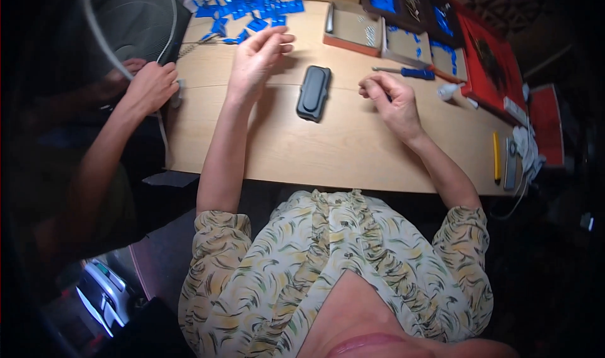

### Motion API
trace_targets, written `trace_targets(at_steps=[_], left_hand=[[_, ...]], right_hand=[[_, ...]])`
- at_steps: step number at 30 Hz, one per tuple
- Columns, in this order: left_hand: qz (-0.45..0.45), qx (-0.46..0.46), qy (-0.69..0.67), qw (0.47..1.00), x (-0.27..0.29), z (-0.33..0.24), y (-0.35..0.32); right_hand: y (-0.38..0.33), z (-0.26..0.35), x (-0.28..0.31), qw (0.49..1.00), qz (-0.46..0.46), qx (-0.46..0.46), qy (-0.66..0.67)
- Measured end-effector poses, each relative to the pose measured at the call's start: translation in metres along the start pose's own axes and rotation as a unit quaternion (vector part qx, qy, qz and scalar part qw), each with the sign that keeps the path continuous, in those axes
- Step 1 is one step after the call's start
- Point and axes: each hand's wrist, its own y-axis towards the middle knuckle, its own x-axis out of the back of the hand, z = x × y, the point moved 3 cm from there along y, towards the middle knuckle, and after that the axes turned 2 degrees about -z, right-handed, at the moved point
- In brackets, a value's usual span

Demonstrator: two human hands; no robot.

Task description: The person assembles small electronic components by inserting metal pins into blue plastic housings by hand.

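A dark grey, oblong plastic case [313, 93] with rounded ends lies on the wooden table between my hands, touched by neither. My left hand [257, 63] is raised to the left of the case, near the blue pieces, its fingers loosely bent and apart with nothing visible in them. To the right of the case, my right hand [392, 103] is curled with its fingertips drawn together. Whatever it may hold is hidden by the fingers. A screwdriver [416, 73] with a blue handle lies just beyond that hand.
Blue pieces [257, 23] are heaped at the far left. Shallow boxes [353, 42] and dark trays [381, 15] of small parts stand at the back right, beside a red box [488, 56]. A yellow cutter [496, 156] lies far right. Another person's hand [154, 87] rests at the left edge.
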Motion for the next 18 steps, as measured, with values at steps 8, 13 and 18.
trace_targets(at_steps=[8, 13, 18], left_hand=[[-0.02, 0.013, 0.021, 0.999, -0.008, 0.051, 0.005], [0.007, -0.036, 0.138, 0.99, -0.012, 0.042, 0.0], [0.04, -0.057, 0.241, 0.968, -0.017, 0.041, -0.014]], right_hand=[[-0.007, -0.014, -0.024, 0.935, 0.069, 0.244, -0.248], [-0.01, -0.016, -0.023, 0.927, 0.071, 0.262, -0.259], [-0.009, -0.014, -0.026, 0.937, 0.082, 0.243, -0.237]])
